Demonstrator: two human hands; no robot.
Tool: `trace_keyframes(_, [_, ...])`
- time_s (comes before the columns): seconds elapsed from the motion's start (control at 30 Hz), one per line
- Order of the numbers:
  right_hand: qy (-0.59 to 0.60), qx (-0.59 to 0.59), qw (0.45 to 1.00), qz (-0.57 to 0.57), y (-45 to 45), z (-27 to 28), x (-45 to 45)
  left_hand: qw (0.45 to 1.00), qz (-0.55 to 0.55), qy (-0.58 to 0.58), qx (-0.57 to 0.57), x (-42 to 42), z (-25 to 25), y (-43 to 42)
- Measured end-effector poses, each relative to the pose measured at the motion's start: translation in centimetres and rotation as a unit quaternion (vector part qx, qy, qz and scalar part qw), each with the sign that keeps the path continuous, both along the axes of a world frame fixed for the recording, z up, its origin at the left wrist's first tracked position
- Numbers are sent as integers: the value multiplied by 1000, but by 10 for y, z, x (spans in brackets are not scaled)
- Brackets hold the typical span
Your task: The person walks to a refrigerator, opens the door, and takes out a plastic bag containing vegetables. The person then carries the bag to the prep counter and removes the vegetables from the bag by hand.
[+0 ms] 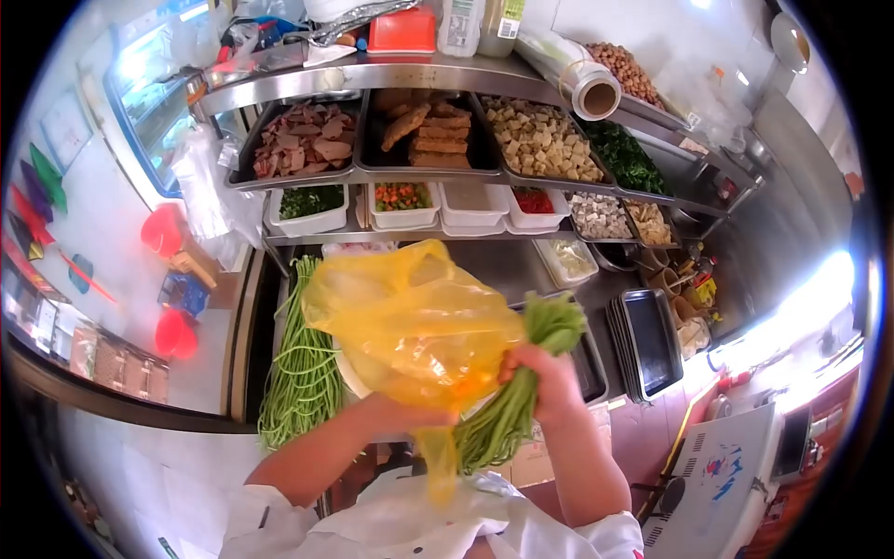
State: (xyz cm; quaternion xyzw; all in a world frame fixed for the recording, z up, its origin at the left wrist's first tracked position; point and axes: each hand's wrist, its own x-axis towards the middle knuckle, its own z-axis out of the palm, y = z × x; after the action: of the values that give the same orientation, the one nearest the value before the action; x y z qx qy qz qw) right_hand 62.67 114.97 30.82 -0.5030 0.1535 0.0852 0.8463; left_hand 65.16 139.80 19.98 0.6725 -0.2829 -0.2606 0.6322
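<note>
A yellow plastic bag (410, 317) spreads over the middle of the counter, hiding most of a pale round container beneath it. My left hand (396, 415) is at the bag's lower edge, its fingers covered by the plastic. In my right hand (545, 377) is a bundle of long green vegetables (498, 419), gripped near its upper end, right beside the bag. The bundle hangs down toward my body. To the left lies a large pile of long green beans (303, 373) on the counter.
Trays of sliced meat (305, 140), brown slabs (433, 135) and pale cubes (540, 138) line the shelf ahead. Small white tubs (473, 200) sit below it. Stacked dark trays (647, 340) stand at the right. A wrap roll (594, 93) juts from the top shelf.
</note>
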Motion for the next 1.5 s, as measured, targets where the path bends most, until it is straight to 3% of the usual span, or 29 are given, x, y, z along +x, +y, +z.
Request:
trace_keyframes(0.13, [29, -88, 991, 99, 31, -45, 12, 990, 142, 24, 3, -7, 40, -15])
trace_keyframes(0.23, [56, -109, 981, 149, 16, -53, 11, 977, 208, 51, 4, -6, -7, 31])
trace_keyframes(0.3, [52, -101, 982, 152, 5, -42, 8, 949, 303, -51, 70, 0, -21, 73])
trace_keyframes(0.37, [39, -78, 987, 137, -9, -27, 4, 881, 377, -268, -96, 14, 17, 102])
trace_keyframes(0.43, [17, -67, 991, 115, -21, -26, 4, 872, 472, -114, -60, 22, -19, 164])
trace_keyframes(0.5, [3, -57, 994, 89, -31, -29, 5, 792, 579, -15, -193, 40, -15, 184])
trace_keyframes(0.6, [-10, -59, 997, 43, -38, -32, 5, 702, 445, 15, -556, 92, -19, 191])
trace_keyframes(0.7, [-35, -95, 995, -16, -38, -29, 6, 673, 619, -171, -367, 152, -36, 165])
trace_keyframes(0.73, [-34, -86, 995, -35, -38, -28, 6, 665, 682, -186, -241, 167, -41, 152])
trace_keyframes(0.83, [-32, -92, 991, -93, -47, -28, 3, 710, 660, -228, -89, 217, -118, 123])
trace_keyframes(0.9, [-27, -84, 989, -122, -51, -24, -7, 728, 601, -311, 105, 224, -168, 109])
trace_keyframes(1.03, [-57, -81, 981, -168, -62, -36, -26, 686, 388, -359, 500, 232, -190, 127])
trace_keyframes(1.2, [-47, -97, 975, -194, -53, -32, -38, 694, 218, -362, 583, 297, -171, 141])
trace_keyframes(1.27, [-51, -117, 971, -201, -50, -33, -36, 674, 213, -364, 607, 327, -187, 135])
trace_keyframes(1.37, [-50, -141, 965, -214, -53, -42, -41, 673, 154, -180, 700, 373, -213, 124])
trace_keyframes(1.4, [-42, -140, 964, -224, -52, -40, -43, 729, 185, -104, 651, 382, -219, 126])
trace_keyframes(1.5, [-27, -155, 956, -246, -50, -29, -49, 777, 399, -81, 480, 408, -279, 130])
